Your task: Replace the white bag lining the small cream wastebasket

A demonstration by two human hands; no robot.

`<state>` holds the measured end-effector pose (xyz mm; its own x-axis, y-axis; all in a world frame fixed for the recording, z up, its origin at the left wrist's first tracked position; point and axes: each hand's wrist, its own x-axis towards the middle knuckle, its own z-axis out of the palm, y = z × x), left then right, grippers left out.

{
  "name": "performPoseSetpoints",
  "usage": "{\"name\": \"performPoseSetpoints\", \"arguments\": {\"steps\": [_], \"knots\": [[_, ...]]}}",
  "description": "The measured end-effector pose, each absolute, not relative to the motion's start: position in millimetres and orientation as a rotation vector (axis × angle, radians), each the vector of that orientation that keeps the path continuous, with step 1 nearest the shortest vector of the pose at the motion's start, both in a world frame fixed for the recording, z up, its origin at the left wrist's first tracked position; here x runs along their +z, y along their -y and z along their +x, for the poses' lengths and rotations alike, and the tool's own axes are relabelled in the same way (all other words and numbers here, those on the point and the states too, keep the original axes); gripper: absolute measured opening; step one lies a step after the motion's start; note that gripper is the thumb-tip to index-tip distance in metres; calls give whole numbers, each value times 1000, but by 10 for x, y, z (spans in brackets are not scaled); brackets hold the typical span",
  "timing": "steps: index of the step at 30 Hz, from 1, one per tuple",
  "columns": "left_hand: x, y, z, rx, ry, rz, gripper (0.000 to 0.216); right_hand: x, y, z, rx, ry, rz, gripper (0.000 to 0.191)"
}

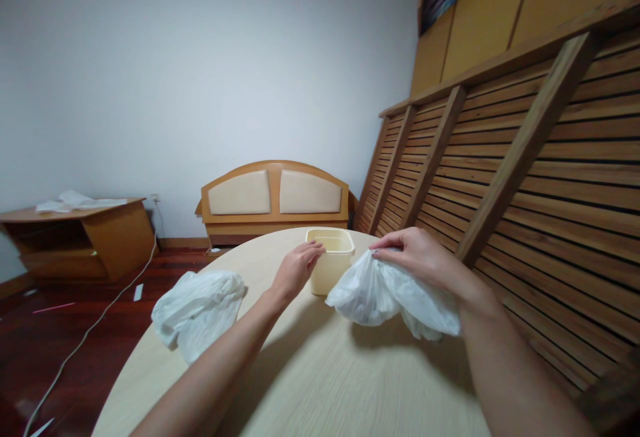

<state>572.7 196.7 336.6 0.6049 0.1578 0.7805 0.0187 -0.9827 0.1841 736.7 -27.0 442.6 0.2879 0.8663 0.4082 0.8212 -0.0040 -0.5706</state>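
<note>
A white plastic bag (367, 294) hangs bunched from my right hand (413, 254), its top pinched between thumb and fingers just above the table. My left hand (299, 267) is at the near left side of a small cream plastic bin (330, 274). Its fingers are loosely stretched out and slightly bent, overlapping the bin's rim; whether they touch it I cannot tell. The bin stands upright near the far edge of the round table (320, 384), with its inside partly visible. A second crumpled white plastic bag (200, 307) lies on the table, left of my left forearm.
A slatted wooden panel (505, 177) leans along the right side. Behind the table is a padded headboard (275, 194). A low wooden cabinet (117, 234) with white material on top stands at left. A white cable (95, 320) runs across the dark red floor.
</note>
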Motion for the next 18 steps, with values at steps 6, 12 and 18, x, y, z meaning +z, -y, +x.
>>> {"name": "performPoseSetpoints", "arguments": {"steps": [6,12,18], "knots": [[3297,-2025,5756,1261,-139,2730,38,4350,132,7203,182,1624,-1739,21],[3385,-1926,5737,1185,-109,2632,39,4249,-6,7105,240,1672,-1704,19],[3710,-1629,5575,897,-39,2190,37,4132,-109,7099,306,1659,-1661,21]]}}
